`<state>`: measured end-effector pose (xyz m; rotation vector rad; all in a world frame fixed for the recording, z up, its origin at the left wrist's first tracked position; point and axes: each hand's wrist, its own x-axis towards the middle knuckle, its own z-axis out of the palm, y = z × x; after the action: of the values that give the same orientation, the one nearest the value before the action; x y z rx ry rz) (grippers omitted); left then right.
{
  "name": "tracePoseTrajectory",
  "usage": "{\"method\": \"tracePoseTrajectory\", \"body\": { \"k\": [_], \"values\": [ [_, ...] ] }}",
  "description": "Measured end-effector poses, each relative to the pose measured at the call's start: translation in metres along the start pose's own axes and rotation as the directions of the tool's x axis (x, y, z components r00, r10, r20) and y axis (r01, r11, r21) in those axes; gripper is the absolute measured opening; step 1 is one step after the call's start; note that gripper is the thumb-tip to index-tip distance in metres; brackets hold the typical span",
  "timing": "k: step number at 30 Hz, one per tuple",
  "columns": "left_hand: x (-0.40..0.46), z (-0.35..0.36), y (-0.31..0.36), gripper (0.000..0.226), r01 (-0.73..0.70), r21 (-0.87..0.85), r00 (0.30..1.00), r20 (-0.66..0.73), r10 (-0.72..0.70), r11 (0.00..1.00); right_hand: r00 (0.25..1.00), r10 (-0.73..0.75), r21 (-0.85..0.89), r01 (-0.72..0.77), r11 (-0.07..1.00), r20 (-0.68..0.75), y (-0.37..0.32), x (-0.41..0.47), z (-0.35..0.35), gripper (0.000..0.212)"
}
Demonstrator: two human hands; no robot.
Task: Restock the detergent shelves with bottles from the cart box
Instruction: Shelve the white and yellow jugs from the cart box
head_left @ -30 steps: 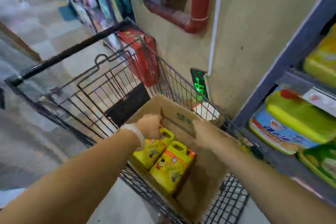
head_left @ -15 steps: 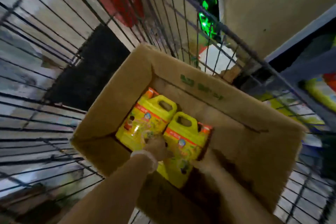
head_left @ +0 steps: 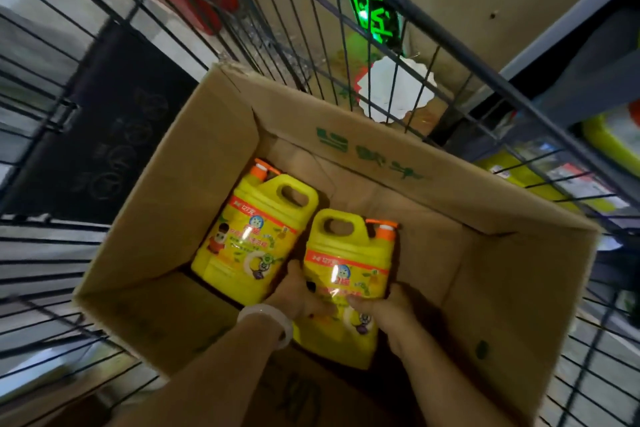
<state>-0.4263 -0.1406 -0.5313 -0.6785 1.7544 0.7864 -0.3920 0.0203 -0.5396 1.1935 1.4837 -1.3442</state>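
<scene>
My left hand (head_left: 298, 298) and right hand (head_left: 391, 305) both gripping the right yellow detergent bottle (head_left: 346, 274), inside the cardboard box (head_left: 381, 163), second bottle (head_left: 252, 236) just beside

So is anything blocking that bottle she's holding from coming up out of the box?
Nothing visible: both hands, left hand and right hand, hold the nearer bottle, and the box is open above it.

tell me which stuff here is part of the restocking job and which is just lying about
Part of the job:
- right bottle, gripped by the left hand and right hand
- left bottle, in the box
- cardboard box
- cart
- shelf

Lying about:
- white paper behind the cart wires
- green lit sign
</scene>
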Motion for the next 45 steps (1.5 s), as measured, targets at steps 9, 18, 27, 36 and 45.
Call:
{"method": "tracePoseTrajectory", "body": {
  "k": [9,18,27,36,45],
  "values": [
    [-0.059,-0.026,0.020,0.093,-0.241,-0.242,0.969,-0.117,0.218,0.940,0.973,-0.210,-0.039,0.214,0.976,0.091,-0.052,-0.048,-0.023,0.079],
    [-0.190,-0.055,0.045,0.073,-0.536,-0.297,0.831,-0.351,0.431,0.790,0.848,-0.514,0.011,0.517,0.856,0.129,-0.095,-0.175,-0.048,0.066],
    [-0.364,-0.041,0.086,0.083,-0.825,-0.263,0.552,-0.567,0.611,0.501,0.518,-0.853,0.008,0.855,0.519,0.057,-0.120,-0.353,-0.124,0.057],
    [-0.542,0.005,0.139,0.087,-0.982,-0.045,0.171,-0.614,0.771,0.181,0.141,-0.986,0.015,0.990,0.140,-0.084,-0.108,-0.519,-0.230,0.055],
    [-0.676,0.038,0.219,0.060,-0.989,-0.024,-0.117,-0.510,0.852,-0.149,-0.153,-0.955,-0.119,0.985,-0.126,-0.255,-0.108,-0.658,-0.328,0.045]
  ]
}}
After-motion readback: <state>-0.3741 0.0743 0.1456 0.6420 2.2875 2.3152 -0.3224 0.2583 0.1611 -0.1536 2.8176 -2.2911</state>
